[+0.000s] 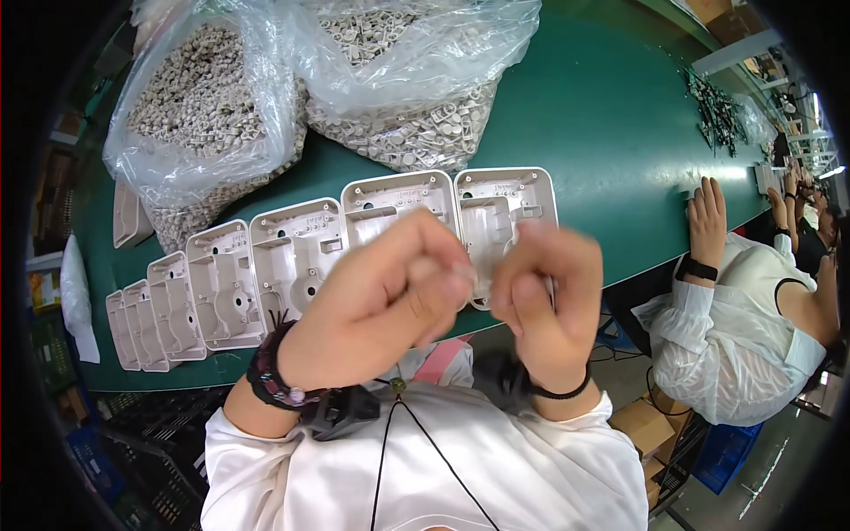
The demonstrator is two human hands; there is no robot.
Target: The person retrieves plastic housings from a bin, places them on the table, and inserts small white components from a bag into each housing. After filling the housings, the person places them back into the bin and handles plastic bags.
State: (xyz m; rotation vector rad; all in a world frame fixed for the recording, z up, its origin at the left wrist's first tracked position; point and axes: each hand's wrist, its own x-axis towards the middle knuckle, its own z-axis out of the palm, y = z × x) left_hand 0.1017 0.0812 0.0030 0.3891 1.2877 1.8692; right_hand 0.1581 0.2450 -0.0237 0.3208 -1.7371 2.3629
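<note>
Hanging near the right end of a row of pale plastic housings point(305, 239), the left hand point(367, 296) & right hand point(558, 296) both have bent fingers. They're blurry, so can't tell how tight each grip is, or if it has a tiny part in it. The housings sit side by side on the green counter point(584, 106), hollow side up. How far along? The row looks set out, but can't tell which ones are done. Lots seems left, b/c the left bag point(133, 164) & right bag point(425, 66) have big heaps of small gray parts point(190, 102).

Materials: housings = hard, smooth plastic, w/ round corners, thin walls, lil' posts & holes. Bags = clear, crinkly, shiny. Counter = flat, a bit shiny.
</note>
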